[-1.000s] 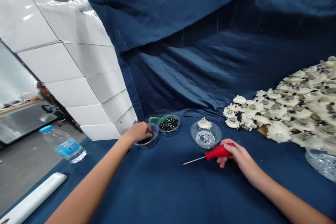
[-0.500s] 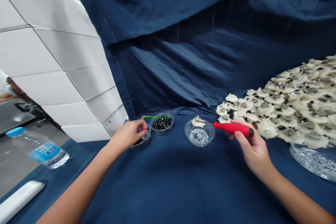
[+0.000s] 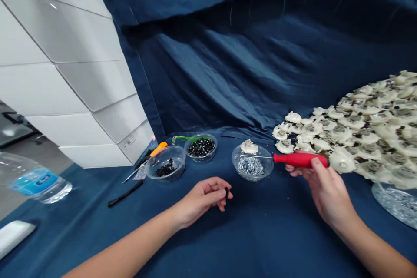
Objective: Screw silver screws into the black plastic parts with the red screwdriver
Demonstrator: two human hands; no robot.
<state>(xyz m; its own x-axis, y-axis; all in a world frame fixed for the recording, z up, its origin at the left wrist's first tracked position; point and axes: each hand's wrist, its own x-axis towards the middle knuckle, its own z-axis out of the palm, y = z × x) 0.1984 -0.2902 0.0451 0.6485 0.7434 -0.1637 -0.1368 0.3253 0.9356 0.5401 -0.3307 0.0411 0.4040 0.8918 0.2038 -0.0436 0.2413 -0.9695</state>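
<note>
Front-left of the screw bowl (image 3: 252, 178), the left hand (image 3: 205, 202), half-curled, pinched a black piece (image 3: 227, 191); right of it, the right hand's (image 3: 330, 193) curled fingers gripped a screwdriver (image 3: 293, 159) pointing bowlward.

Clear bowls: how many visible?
4: leftmost bowl; second bowl, just right of it; third bowl, by the red screwdriver; right-edge bowl, partly cut off. Others may be hidden.
</note>
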